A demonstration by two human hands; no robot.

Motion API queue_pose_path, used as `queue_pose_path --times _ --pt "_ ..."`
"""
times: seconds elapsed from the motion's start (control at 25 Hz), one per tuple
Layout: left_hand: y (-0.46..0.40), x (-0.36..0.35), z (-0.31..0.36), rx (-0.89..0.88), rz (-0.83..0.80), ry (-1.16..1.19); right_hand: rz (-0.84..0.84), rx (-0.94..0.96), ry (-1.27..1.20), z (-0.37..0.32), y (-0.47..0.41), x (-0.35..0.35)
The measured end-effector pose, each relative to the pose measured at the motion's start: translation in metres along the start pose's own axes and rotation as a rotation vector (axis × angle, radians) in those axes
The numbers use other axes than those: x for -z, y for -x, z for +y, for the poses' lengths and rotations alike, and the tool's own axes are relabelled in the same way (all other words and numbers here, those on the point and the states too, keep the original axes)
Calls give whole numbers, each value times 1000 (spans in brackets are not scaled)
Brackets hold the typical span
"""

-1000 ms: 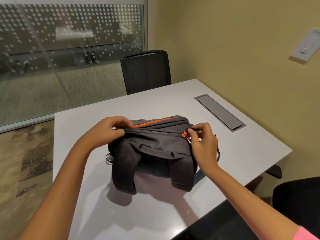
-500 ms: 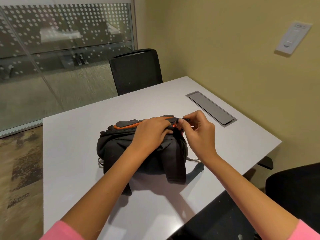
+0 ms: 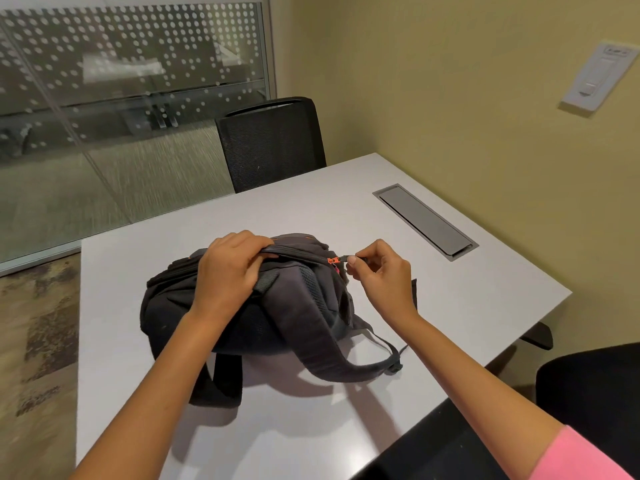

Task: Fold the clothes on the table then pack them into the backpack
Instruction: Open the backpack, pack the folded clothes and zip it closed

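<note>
White table [image 3: 450, 306] is set against a yellow wall, and a dark backpack [image 3: 249, 317] is laid on it near the middle, straps toward the person. Its top is gripped by the left hand [image 3: 230, 271] with curled fingers, while the zipper pull [image 3: 341, 259] is pinched by the right hand [image 3: 382, 275].

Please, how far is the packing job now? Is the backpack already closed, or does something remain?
No loose clothes show on the table, so folding and packing look done, though the inside of the backpack is hidden. In hand: the left hand grips the top of the backpack while the right hand pinches the zipper pull near the end of the zipper. Left: probably only finishing the zip.
</note>
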State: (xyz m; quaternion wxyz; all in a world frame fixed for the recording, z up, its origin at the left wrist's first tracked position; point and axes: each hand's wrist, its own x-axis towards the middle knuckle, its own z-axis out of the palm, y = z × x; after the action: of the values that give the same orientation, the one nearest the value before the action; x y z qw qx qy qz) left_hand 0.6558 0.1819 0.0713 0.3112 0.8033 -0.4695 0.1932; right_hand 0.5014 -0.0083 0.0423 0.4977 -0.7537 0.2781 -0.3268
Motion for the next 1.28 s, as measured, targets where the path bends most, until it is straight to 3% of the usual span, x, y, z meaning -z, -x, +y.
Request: queue_pose_path --times 0.72,1.12,1.28 --pt "39 31 -34 175 121 47 -155 -160 310 81 -39 -55" --pt "35 23 -23 166 50 88 -229 -169 527 117 -51 -72" --pt "27 30 -15 232 -67 114 -357 -168 687 106 -54 -64"
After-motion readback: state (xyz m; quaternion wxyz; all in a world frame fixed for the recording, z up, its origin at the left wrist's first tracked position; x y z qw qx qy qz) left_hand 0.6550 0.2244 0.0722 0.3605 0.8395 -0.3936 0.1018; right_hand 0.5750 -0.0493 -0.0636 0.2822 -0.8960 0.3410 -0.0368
